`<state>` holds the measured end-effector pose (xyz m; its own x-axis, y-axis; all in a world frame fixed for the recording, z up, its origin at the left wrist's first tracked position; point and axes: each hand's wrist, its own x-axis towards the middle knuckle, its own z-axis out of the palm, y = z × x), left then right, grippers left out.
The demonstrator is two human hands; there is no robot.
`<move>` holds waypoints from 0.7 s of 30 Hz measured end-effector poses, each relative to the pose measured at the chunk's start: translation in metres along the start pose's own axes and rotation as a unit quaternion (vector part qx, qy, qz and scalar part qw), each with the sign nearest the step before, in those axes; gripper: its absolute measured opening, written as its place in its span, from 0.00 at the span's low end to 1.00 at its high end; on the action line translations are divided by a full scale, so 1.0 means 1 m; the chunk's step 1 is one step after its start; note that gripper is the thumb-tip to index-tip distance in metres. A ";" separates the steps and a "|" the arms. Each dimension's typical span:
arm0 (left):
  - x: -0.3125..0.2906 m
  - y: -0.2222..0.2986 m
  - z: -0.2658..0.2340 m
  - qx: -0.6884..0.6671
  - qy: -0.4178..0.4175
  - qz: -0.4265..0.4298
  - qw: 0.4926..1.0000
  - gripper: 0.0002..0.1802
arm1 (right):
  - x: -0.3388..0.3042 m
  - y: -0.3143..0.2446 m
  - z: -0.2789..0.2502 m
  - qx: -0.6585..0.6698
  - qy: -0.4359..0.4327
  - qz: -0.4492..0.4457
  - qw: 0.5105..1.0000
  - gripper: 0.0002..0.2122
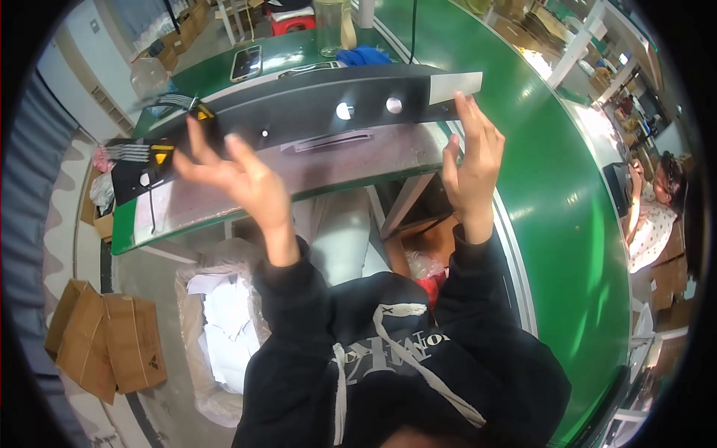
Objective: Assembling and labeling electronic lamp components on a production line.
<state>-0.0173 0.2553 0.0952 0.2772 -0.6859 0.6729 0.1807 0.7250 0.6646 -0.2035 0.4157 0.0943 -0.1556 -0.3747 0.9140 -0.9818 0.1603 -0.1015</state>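
- From my end, I see the black panel (299,108) stretched across the green table (553,187).
- The left hand (250,187) is blurred, fingers spread, unclenched, near the yellow-marked tags (162,155); I can't tell whether it touches them.
- The right hand (476,160) is also unclenched, a fingertip at the panel's white label (455,88).
- Beyond the panel I see a phone (246,63).

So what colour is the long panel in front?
The long panel is black, with a white patch at its right end; the head view shows it best.
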 end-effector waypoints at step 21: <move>-0.025 0.009 0.004 -0.270 -0.167 -0.110 0.942 0.51 | 0.099 -0.039 0.004 0.304 -0.114 -0.049 0.944 0.07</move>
<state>-0.0262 0.2784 0.0857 -0.1197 -0.7389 0.6631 0.6774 0.4275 0.5986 -0.1816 0.3684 0.1872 -0.0116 -0.5593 0.8289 -0.8627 -0.4135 -0.2911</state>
